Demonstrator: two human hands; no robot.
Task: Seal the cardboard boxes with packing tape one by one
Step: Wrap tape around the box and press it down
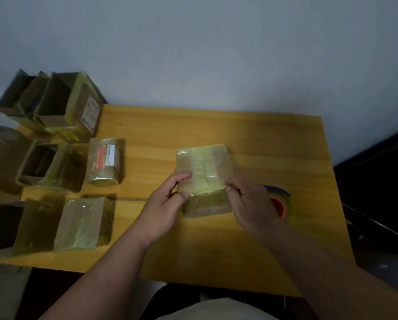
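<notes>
We hold a small rectangular cardboard box wrapped in glossy yellowish tape (203, 179) at the middle of the yellow wooden worktop (216, 128). Our left hand (168, 202) grips its left edge with curled fingers and thumb; our right hand (246, 199) pinches its right edge. The box is closed, so its contents stay hidden. Just behind the right hand lies a roll of clear packing tape with an orange core and blue rim (280, 202). On the left, a taped closed box (83, 224) sits beside an open brown box (5, 225) with a dark interior. Farther back stands a small sealed box with a red and white label (105, 160), its writing too blurred to read. Beyond it, open tape-wrapped boxes (54, 105) lean near the grey wall, one bearing an unreadable white sticker (91, 114).
</notes>
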